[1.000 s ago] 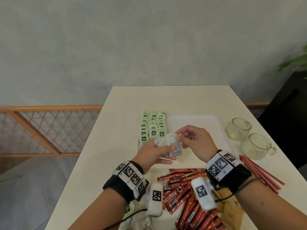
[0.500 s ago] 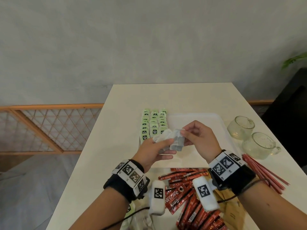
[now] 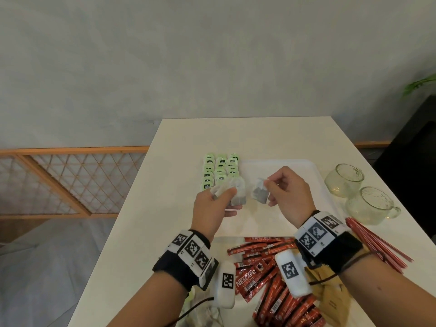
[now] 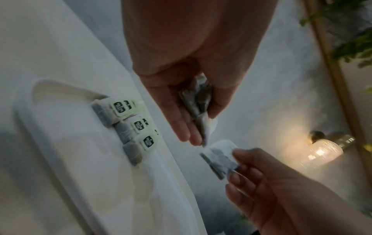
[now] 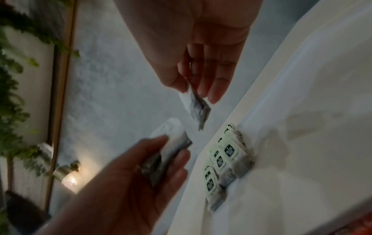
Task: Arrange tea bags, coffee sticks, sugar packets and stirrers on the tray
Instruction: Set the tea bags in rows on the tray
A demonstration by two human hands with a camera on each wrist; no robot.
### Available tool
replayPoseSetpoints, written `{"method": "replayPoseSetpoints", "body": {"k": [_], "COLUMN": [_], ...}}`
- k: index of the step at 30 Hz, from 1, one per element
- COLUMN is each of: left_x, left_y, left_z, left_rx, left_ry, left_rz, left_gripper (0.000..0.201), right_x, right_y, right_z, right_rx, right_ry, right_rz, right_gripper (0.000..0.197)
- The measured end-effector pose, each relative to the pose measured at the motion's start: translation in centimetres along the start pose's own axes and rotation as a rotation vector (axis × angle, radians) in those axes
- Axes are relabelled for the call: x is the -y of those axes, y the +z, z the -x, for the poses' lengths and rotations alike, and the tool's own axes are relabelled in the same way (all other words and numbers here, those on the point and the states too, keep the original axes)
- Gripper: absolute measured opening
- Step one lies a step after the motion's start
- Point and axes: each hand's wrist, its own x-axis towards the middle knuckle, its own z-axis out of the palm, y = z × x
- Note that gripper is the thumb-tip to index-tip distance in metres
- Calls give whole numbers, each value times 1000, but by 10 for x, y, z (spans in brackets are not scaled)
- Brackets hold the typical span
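While left hand (image 3: 213,205) grips bags, right hand (image 3: 286,193) pinches tea bag (image 3: 259,193) (above tray (image 3: 304,167)).

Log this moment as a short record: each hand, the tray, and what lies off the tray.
left hand: grips a bunch of tea bags above the tray
right hand: pinches a single tea bag, apart from the bunch
tray: white; three rows of green-tagged tea bags along its left edge
coffee sticks: red pile on the table, near the person
stirrers: red, on the table at right
glass cups: two, right of the tray
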Motion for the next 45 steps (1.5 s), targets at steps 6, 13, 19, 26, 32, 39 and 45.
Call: {"method": "replayPoseSetpoints", "body": {"k": [6,13,19,26,32,39,45], "left_x": [-5,-6,-3,23,35,31,34], "left_y": [17,12,-4,-41,-64,-71,-78], "left_z": [2,-4,-8,-5,-17,-33,-33], "left_rx": [37,105,103,-9,-127,-102,-99], "left_ry": [181,141,48,-120,-229,-249,-275], "left_rz": [-290,-276,-201,-51,7,14,36], "left_gripper": [24,18,22,18,18,20,18], "right_x": [11,14,5,-14,-29,-28,-33], "right_y": [15,14,25,57,78,97,110], "right_z": [9,3,-10,-7,-19,-47,-56], "right_rx": [114,205,287,484,463,342,259], "right_ry": [-35,3,20,146,198,130,125], "right_rz": [-26,-139,19,59,264,325,343], "right_gripper": [12,9,17,15,8,4,8]}}
